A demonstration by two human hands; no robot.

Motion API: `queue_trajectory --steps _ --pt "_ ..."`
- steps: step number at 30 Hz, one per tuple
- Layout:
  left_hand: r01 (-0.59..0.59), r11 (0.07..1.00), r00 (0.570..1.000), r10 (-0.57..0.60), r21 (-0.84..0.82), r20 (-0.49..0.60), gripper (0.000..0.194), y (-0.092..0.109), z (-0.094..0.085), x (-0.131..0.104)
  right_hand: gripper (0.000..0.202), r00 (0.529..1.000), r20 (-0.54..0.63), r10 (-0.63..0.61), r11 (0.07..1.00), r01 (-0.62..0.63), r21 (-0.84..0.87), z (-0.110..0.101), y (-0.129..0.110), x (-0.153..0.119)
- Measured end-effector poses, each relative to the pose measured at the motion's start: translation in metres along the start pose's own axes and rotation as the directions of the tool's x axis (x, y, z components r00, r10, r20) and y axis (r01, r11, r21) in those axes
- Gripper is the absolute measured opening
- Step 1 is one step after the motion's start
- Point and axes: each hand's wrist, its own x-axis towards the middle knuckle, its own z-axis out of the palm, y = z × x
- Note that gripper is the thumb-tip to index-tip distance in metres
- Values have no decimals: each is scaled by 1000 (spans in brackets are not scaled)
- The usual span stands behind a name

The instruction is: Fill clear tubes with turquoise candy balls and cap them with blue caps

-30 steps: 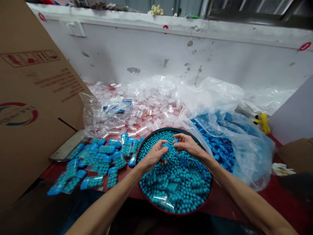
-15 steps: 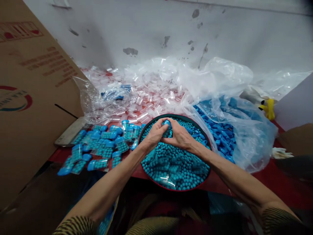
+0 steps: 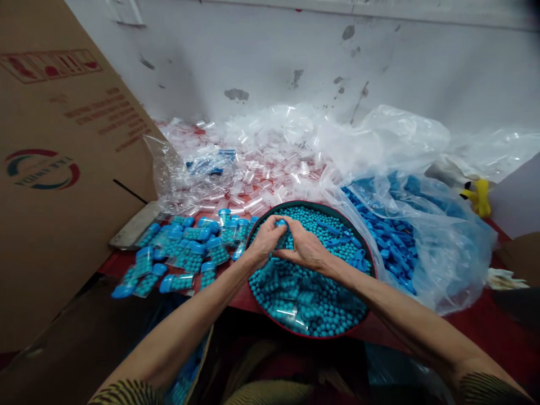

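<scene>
Over a round basin (image 3: 374, 261) of turquoise beads (image 3: 337, 322), both of my hands are closed around one small clear jar (image 3: 283, 241) with a blue cap. My left hand (image 3: 265, 241) grips its left side, thumb near the top. From the right, my right hand (image 3: 307, 247) curls around it with fingertips meeting the left ones. Part of the jar is hidden by the fingers. Several blue plastic pieces (image 3: 335, 232) lie on the beads behind my right hand. Clear containers (image 3: 291, 316) rest among the beads at the basin's near side.
Filled blue-capped jars (image 3: 192, 256) lie left of the basin on the red table. Behind are heaped clear empty tubes (image 3: 261, 180). To the right, a plastic bag (image 3: 455, 253) spills blue parts (image 3: 390, 244). A large carton (image 3: 84, 225) stands at the left.
The camera view has shifted slightly, so the scene sits further right and lower. Both hands, still around the jar, have moved a little left over the basin.
</scene>
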Motion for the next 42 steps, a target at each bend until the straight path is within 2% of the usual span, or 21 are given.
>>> queue_trajectory --steps 2,4,7,8,10,12,13,14,16,19,21,24,27,29,31,33,36,38,39,42 --pt "-11 1000 999 11 -7 -31 27 3 -19 1 77 999 50 12 1000 -11 -14 -2 -6 0" --pt "-72 995 990 79 69 -119 32 6 -45 -1 68 997 77 -21 998 26 -63 -2 -14 -2" --pt "-101 912 925 233 398 -299 34 7 -89 -11 45 961 234 -147 969 187 -160 6 -29 -6" --pt "-64 846 893 286 529 -349 34 7 -102 -16 42 936 305 -176 953 239 -185 10 -34 -7" --pt "50 653 812 414 756 -412 32 5 -122 -25 42 894 407 -187 924 301 -236 18 -44 -6" --pt "119 473 745 538 873 -393 34 3 -128 -33 42 874 457 -166 906 318 -280 24 -51 -3" --pt "119 410 733 579 904 -358 35 1 -127 -36 40 871 469 -148 902 314 -297 25 -54 0" --pt "88 367 741 597 926 -307 34 -1 -122 -39 38 867 482 -124 901 302 -311 24 -57 2" --pt "-33 341 807 564 939 -177 29 -6 -107 -44 33 857 511 -64 905 265 -331 21 -61 7" --pt "-212 435 913 408 875 18 26 -16 -81 -48 25 836 549 7 914 217 -342 18 -60 11" --pt "-261 518 947 299 815 113 30 -23 -68 -49 25 848 529 -7 925 207 -319 20 -52 11" --pt "-279 604 960 153 746 235 38 -27 -60 -49 26 877 472 -87 955 208 -210 26 -34 10" --pt "-255 691 949 45 676 313 45 -21 -62 -47 22 881 438 -179 978 207 -15 27 -18 11" --pt "-229 750 937 -3 621 349 45 -16 -65 -46 22 899 408 -159 987 147 60 24 -10 13" --pt "-202 768 932 -39 607 359 44 -14 -65 -45 23 906 419 -57 995 18 97 23 -5 16" --pt "-200 719 944 -42 666 329 42 -16 -60 -42 25 880 471 59 981 -139 137 24 0 19" --pt "-210 579 969 19 788 245 26 -25 -49 -35 30 827 531 185 936 -313 160 26 6 23" --pt "-223 527 972 56 820 229 19 -31 -41 -28 31 828 523 202 935 -323 150 21 13 23" --pt "-238 518 969 62 821 241 17 -32 -39 -25 30 843 501 196 942 -304 143 15 17 22" --pt "-275 538 954 50 797 296 15 -33 -37 -14 31 938 319 138 982 -171 78 -15 31 11"
